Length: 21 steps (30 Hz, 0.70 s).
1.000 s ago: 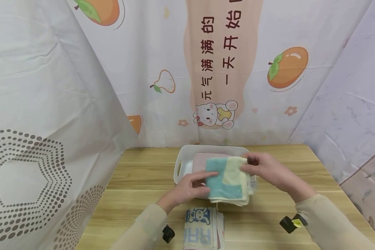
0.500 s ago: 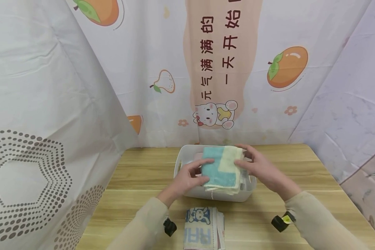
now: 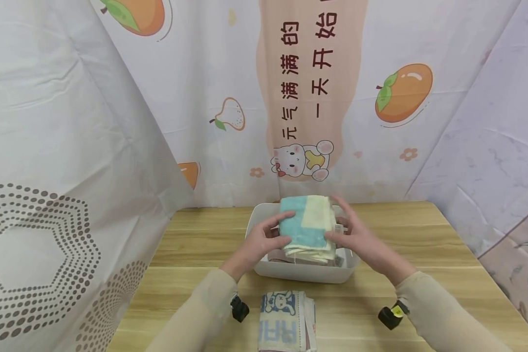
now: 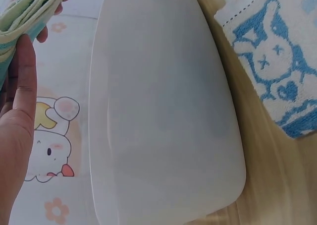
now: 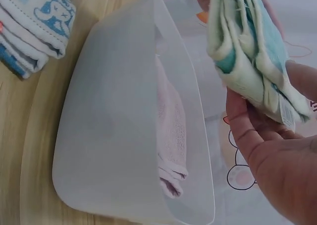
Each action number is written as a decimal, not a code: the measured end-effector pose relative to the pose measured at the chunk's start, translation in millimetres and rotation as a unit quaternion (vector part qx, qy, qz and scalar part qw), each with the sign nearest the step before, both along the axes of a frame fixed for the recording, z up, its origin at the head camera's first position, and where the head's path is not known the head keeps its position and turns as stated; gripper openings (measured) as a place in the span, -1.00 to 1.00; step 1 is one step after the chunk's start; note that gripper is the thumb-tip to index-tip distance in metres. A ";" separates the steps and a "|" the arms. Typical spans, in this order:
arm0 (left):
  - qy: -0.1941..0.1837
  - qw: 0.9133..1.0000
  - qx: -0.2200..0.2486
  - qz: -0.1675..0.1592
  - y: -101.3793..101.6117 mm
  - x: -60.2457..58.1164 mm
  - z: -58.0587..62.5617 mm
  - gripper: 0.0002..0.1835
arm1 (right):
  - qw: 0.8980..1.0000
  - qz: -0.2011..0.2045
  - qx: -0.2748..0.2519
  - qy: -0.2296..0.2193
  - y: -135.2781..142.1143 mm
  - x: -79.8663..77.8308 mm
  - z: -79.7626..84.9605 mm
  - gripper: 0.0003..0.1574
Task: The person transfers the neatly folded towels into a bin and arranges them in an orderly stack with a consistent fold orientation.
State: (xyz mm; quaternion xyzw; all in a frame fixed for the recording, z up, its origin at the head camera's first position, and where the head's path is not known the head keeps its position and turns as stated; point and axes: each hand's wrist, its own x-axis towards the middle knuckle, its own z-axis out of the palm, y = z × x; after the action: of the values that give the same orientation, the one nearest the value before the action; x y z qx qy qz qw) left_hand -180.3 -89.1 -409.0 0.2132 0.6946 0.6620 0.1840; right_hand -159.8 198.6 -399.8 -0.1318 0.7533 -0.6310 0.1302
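Observation:
A folded teal and cream towel point(image 3: 307, 222) is held above the white plastic bin point(image 3: 301, 274) in the head view. My left hand point(image 3: 261, 242) grips its left edge, thumb toward me. On the opposite edge my right hand point(image 3: 354, 234) holds it between thumb and fingers. The right wrist view shows the towel's stacked folds point(image 5: 252, 56) and a small white tag at one corner. Inside the bin lies a folded pink towel point(image 5: 171, 131), largely hidden from above by the held one.
Nearer me on the wooden table point(image 3: 193, 244) lies a folded white and blue towel point(image 3: 286, 320) with a rabbit pattern. A printed curtain point(image 3: 229, 161) hangs right behind the table's back edge, with more cloth at both sides.
Both hands have carried the teal and cream towel away from me and slightly left, from the bin's front edge to over its middle. The rabbit towel and bin stay put.

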 end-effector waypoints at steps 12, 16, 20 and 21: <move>-0.028 0.999 -0.040 -0.004 1.9 -19.4 -4.6 -0.31 | 0.994 -0.007 0.104 0.016 -5.0 -3.7 -5.1 0.02; -0.027 0.997 -0.070 0.006 2.6 -23.9 -6.6 -0.29 | 0.992 -0.006 0.122 0.015 -7.6 -7.7 -8.7 0.05; -0.013 0.995 -0.102 0.018 4.1 -26.9 -8.0 -0.27 | 0.991 -0.004 0.134 0.016 -9.6 -12.2 -13.1 0.06; -0.005 0.993 -0.113 0.021 4.5 -27.6 -8.4 -0.26 | 0.990 -0.003 0.137 0.017 -10.0 -13.3 -14.2 0.06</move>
State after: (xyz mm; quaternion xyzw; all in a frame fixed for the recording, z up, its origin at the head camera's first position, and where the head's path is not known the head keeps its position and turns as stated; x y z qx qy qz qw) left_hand -207.9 -84.7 -417.3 0.1728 0.7682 0.5844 0.1962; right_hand -173.1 188.6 -414.0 -0.1208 0.8351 -0.5201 0.1323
